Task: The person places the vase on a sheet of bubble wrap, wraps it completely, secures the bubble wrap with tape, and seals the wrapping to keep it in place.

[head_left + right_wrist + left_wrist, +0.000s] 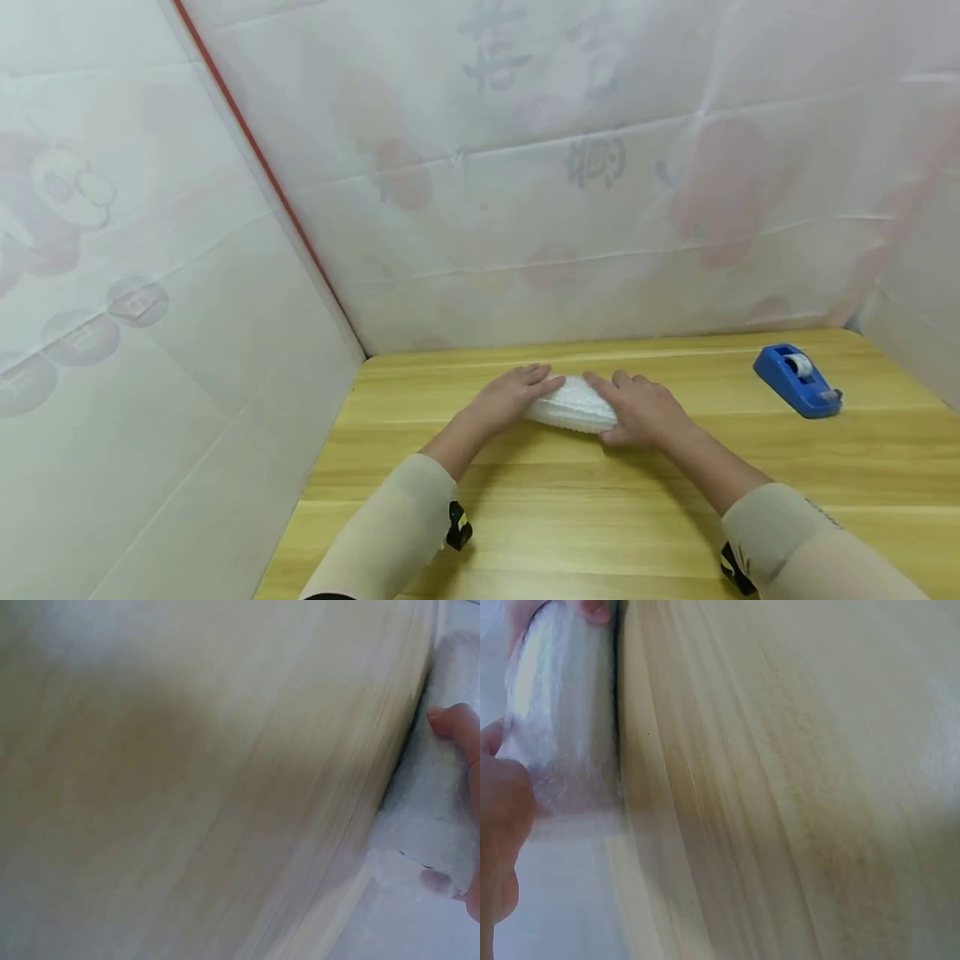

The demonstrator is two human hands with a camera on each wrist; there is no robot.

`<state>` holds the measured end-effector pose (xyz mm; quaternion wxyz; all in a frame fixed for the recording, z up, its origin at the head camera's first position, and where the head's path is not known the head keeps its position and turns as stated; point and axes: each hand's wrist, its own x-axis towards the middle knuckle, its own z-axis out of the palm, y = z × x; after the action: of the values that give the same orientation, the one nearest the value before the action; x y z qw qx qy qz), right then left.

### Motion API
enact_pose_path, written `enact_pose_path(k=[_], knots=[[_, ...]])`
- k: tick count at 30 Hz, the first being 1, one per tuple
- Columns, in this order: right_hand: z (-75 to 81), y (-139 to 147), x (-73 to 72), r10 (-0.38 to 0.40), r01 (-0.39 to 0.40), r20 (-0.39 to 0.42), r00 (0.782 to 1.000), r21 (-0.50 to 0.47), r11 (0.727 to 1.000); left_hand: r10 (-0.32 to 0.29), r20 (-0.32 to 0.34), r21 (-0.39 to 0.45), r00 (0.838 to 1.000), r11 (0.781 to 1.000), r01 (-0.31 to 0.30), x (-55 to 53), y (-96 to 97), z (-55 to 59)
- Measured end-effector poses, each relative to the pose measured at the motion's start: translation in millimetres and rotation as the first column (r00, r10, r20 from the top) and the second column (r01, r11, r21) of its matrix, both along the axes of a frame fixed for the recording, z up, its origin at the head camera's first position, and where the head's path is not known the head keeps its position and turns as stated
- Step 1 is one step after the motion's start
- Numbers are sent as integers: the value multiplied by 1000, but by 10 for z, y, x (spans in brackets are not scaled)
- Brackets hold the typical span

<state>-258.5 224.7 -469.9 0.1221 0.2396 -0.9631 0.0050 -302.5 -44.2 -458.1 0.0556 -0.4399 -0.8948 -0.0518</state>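
Note:
A bundle rolled in clear bubble wrap [573, 406] lies crosswise on the wooden table, white and rounded; what is inside is hidden. My left hand [517, 392] holds its left end, with the thumb over the top and the other fingers toward the far side. At the right end, my right hand [643, 411] grips it, thumb low on the near side and fingers over the top. In the left wrist view the left hand [502, 817] is at the left edge beside the wrap [566, 712]. The right wrist view shows the right thumb [454, 724] on the wrap [427, 802].
A blue tape dispenser [798, 382] with a roll of tape stands toward the back right of the wooden table [555, 517]. Pale printed sheeting [465, 233] hangs behind the table and along its left and right sides.

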Motion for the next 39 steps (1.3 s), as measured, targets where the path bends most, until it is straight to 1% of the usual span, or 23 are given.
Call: enact_pose_path(k=[1,2,4,5,7,8,12,15,18,20,23,26,29,31,33,36,39], knots=[[-4,-11,-1,6,-6,-7,1000,3,1000,-16,-53,-3,998,1000,16,-10,-21,-7],[-7,-19,-3,12,-12,-17,1000,5,1000,-31,-108,-4,994,1000,31,-11,-31,-2],[-17,-27,-12,24,-24,-37,999,17,1000,-52,-217,-24,975,999,48,-17,-6,6],[-22,-29,-18,28,-26,-46,999,23,999,-55,-257,-33,965,998,48,-20,30,15],[-34,-31,-30,33,-31,-63,997,25,999,-40,-300,-60,953,998,23,-26,126,23],[-42,-31,-35,36,-35,-71,997,26,999,-25,-306,-80,952,997,1,-29,180,24],[-78,-53,-31,53,-52,-86,995,19,998,40,-281,-162,959,983,-89,-49,350,-33],[-95,-81,-18,61,-60,-78,995,18,998,64,-244,-203,968,972,-116,-61,374,-107],[-94,-91,-2,55,-54,-67,996,21,998,70,-196,-209,978,972,-112,-74,332,-172],[-89,-79,0,52,-50,-73,996,35,998,60,-179,-195,982,976,-95,-81,303,-192],[-84,-34,-8,63,-58,-99,993,53,997,28,-201,-170,979,983,-63,-98,287,-192],[-95,13,-15,94,-85,-140,986,67,994,6,-228,-165,974,985,-45,-101,296,-181],[-113,44,-9,122,-114,-171,978,56,992,10,-233,-170,972,984,-51,-102,312,-180],[-118,45,-5,123,-120,-172,977,29,992,19,-223,-170,975,984,-58,-107,322,-184],[-109,30,-4,105,-109,-142,984,-19,994,28,-210,-170,977,983,-65,-115,329,-190],[-72,-27,-19,32,-35,-42,999,-86,996,42,-191,-173,981,982,-76,-130,335,-200],[-9,-96,-46,-41,50,70,997,-129,990,65,-182,-182,981,978,-99,-141,337,-196]])
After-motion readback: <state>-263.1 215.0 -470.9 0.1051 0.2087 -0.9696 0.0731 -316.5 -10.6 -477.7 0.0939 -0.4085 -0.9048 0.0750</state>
